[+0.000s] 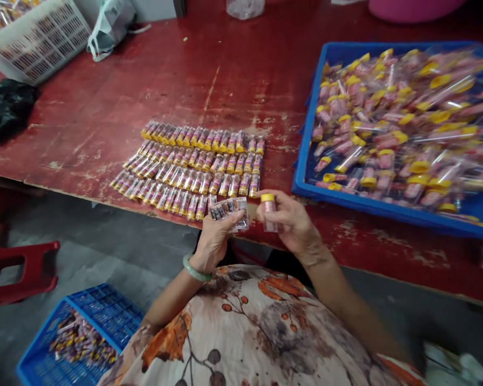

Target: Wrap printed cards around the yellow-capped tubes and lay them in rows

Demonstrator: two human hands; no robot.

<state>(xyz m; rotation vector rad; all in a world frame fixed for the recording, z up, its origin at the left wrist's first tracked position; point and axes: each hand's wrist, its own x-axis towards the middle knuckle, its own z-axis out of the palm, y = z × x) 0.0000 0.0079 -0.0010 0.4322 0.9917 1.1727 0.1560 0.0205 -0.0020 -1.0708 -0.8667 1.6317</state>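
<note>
My left hand [217, 236], with a pale green bangle at the wrist, grips a small stack of printed cards [230, 210] near the table's front edge. Just right of it, my right hand [292, 222] holds a clear tube with a yellow cap [268, 212] upright, cap at the top. Beyond my left hand, several rows of similar capped tubes [185, 161] lie side by side on the red table [241, 69]. On the right, a blue tray [306, 161] holds a loose heap of yellow-capped tubes.
A white basket [44, 48] stands at the back left, beside a black plastic bag [8, 110]. A pink container [414, 8] is at the far edge. Below the table are a blue crate of tubes [104, 311] and a red stool [28, 273].
</note>
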